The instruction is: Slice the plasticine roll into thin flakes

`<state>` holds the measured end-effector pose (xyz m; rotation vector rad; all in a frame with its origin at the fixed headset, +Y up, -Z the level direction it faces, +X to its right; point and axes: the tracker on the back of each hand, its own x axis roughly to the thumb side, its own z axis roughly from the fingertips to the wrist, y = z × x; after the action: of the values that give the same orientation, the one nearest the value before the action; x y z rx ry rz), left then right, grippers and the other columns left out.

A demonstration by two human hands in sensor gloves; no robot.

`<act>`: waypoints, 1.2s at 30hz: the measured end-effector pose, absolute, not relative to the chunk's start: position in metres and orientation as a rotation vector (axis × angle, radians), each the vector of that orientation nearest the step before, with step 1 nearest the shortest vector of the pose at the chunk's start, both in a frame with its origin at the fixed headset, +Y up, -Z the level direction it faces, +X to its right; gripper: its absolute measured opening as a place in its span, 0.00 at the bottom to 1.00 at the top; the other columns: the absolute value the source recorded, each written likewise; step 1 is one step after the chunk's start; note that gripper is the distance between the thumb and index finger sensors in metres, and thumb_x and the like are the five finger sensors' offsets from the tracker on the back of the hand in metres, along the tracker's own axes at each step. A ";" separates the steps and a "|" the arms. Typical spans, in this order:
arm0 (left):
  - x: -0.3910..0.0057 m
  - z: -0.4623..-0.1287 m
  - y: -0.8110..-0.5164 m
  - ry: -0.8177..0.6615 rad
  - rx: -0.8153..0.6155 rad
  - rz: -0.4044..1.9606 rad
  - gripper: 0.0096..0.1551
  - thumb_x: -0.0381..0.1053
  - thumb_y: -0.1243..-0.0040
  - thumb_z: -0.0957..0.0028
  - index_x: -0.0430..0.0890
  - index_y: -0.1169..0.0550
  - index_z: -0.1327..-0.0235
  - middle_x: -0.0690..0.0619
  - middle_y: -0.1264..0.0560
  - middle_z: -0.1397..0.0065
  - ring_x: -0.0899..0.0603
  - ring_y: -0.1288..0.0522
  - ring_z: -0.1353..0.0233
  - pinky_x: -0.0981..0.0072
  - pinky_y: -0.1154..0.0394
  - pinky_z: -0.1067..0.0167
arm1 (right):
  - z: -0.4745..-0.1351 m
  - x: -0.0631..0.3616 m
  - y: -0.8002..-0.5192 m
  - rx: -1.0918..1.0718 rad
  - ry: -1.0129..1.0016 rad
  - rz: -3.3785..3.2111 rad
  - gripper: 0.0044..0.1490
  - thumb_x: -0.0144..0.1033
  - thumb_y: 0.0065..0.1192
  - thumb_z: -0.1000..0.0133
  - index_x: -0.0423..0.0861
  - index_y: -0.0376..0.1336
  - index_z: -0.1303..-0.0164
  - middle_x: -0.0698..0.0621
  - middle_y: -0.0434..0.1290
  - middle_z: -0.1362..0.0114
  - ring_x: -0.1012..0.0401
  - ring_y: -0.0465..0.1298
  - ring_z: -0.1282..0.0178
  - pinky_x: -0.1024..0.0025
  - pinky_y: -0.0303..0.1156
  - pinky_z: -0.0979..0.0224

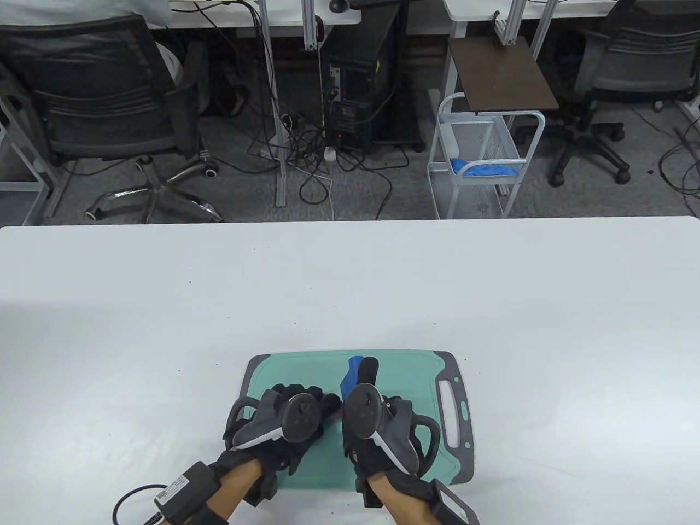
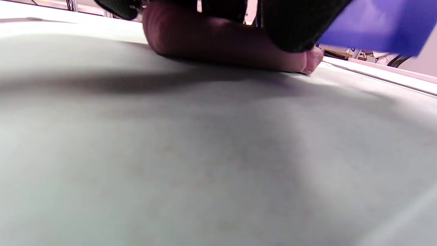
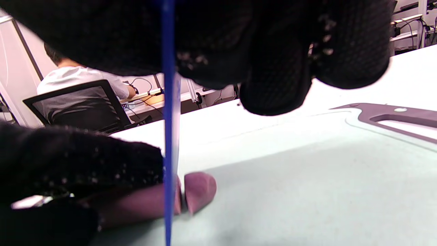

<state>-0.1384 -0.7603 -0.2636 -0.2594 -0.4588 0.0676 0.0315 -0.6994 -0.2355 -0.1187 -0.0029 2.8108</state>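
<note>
A white desk (image 1: 164, 306) is seen, with a mint-green cutting board (image 1: 404, 372) edged in grey laid at its near middle, the handle slot at the board's right end. Both gloved hands are placed over the board, side by side. The left hand (image 1: 284, 418) is pressed down on a pinkish-brown plasticine roll (image 2: 218, 44), which lies flat on the board under the fingers, its right end exposed; the grip is closed onto the roll from above. The right hand (image 1: 377, 421) is wrapped around a blue blade (image 3: 169, 136), held upright and edge-down, the grip clamped on its upper part. In the right wrist view the blade is set into the roll near its right end, with a short end piece (image 3: 199, 189) standing just right of the blade and close against the cut face.
</note>
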 end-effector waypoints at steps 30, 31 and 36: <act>-0.142 -0.267 -0.759 -0.442 -0.275 0.133 0.33 0.61 0.42 0.55 0.67 0.31 0.32 0.62 0.31 0.21 0.42 0.33 0.19 0.40 0.38 0.22 | -0.222 0.007 -0.696 -0.120 0.008 2.916 0.54 0.44 0.69 0.49 0.41 0.43 0.23 0.48 0.81 0.65 0.46 0.83 0.55 0.41 0.77 0.49; -0.143 -0.267 -0.759 -0.441 -0.277 0.137 0.33 0.61 0.42 0.55 0.67 0.31 0.32 0.62 0.30 0.21 0.42 0.33 0.19 0.40 0.38 0.22 | -0.222 0.006 -0.697 -0.118 0.001 2.924 0.54 0.44 0.69 0.49 0.41 0.43 0.23 0.49 0.81 0.65 0.46 0.83 0.55 0.41 0.77 0.49; -0.142 -0.267 -0.759 -0.440 -0.277 0.135 0.33 0.61 0.42 0.55 0.66 0.31 0.32 0.62 0.30 0.21 0.41 0.33 0.19 0.40 0.38 0.22 | -0.222 0.002 -0.698 -0.115 -0.019 2.947 0.54 0.44 0.69 0.49 0.41 0.42 0.23 0.49 0.80 0.65 0.46 0.83 0.55 0.41 0.77 0.49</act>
<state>-0.1424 -0.7586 -0.2673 -0.2768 -0.4404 0.1349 0.0022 -0.6983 -0.2223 -0.1150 -0.0185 2.9468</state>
